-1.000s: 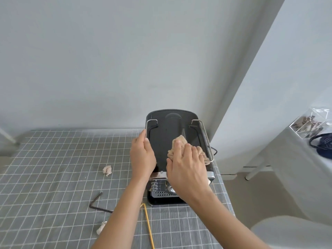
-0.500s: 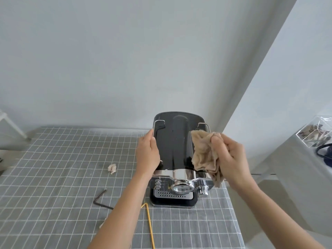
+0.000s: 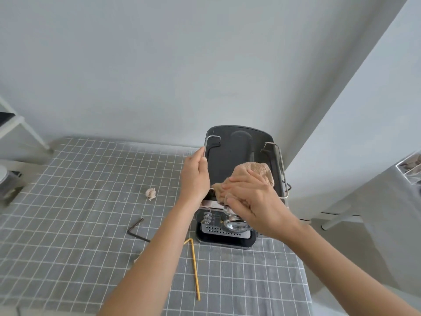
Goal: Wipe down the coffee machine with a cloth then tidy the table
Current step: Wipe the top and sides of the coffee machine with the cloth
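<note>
Both hands work: left hand (image 3: 194, 176) grips the coffee machine (image 3: 237, 156) side; right hand (image 3: 252, 201) presses the cloth (image 3: 255, 172) with curled fingers.
</note>
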`<state>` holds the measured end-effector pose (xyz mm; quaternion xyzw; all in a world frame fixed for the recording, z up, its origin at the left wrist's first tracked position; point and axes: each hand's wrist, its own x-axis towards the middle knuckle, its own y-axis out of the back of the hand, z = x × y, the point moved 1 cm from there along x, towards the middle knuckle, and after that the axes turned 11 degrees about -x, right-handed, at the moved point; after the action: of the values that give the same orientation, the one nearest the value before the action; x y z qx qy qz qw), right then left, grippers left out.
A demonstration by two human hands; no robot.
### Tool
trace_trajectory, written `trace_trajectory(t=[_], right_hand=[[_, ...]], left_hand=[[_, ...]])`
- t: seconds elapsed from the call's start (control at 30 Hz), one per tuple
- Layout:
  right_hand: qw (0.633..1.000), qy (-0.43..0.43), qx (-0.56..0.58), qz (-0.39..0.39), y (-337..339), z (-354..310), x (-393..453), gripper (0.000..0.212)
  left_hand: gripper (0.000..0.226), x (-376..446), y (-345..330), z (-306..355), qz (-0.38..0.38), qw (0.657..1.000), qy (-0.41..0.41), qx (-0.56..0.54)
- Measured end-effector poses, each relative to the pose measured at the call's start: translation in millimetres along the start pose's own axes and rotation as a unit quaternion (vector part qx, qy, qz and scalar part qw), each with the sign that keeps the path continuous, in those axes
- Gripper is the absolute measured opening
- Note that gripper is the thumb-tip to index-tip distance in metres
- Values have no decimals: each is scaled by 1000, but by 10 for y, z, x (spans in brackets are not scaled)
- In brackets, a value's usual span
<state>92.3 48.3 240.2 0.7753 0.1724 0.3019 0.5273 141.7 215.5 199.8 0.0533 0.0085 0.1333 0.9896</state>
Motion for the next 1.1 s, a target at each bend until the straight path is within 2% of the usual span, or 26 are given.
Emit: trace_trajectory(t=[0.1,0.23,0.33,0.43,0.5,0.53,0.63,0.73,0.77,0.83,0.9,0.93,0.97,1.03,1.1], right_hand=[[1000,23,2,7,6,-82,-88,25],[996,85,-15,7,-4,-108,-158,13],[996,90,5,-5,41,-106,-180,20],[992,75,86,-47,144,-70,-184,25],[974,-1,217,-68,269,-14,-178,30],[953,-57,291,-56,350,28,-168,33],[863,-212,454,61,581,175,-144,36],[725,-324,599,104,645,233,-93,28],[678,-348,638,106,665,219,-59,34],[615,-372,687,105,687,194,8,50],[577,-365,725,90,730,147,72,49],[565,-356,740,79,753,125,105,47],[558,-343,752,73,772,104,138,47],[557,-321,763,67,788,95,188,53],[574,-315,752,74,813,108,210,61]], left_hand=[[41,-14,14,5,-9,1000,7,-13],[41,-14,8,22,-10,1000,8,-17],[41,-17,6,30,-15,1000,8,-20],[41,-36,8,44,-18,1000,6,-18],[41,-10,6,47,-16,1000,-1,-13],[41,1,8,48,-13,1000,-3,-6],[36,-20,8,62,-15,1000,-6,9],[40,-44,30,51,-18,1000,0,-2],[40,-60,37,72,-20,1000,2,-5],[39,-125,41,163,-6,1000,-30,2],[41,-250,39,340,15,988,-150,20],[45,-303,25,441,-2,980,-198,15],[50,-340,3,539,-45,976,-213,3],[58,-395,-54,698,-164,972,-161,-38],[56,-408,-84,775,-219,967,-114,-70]])
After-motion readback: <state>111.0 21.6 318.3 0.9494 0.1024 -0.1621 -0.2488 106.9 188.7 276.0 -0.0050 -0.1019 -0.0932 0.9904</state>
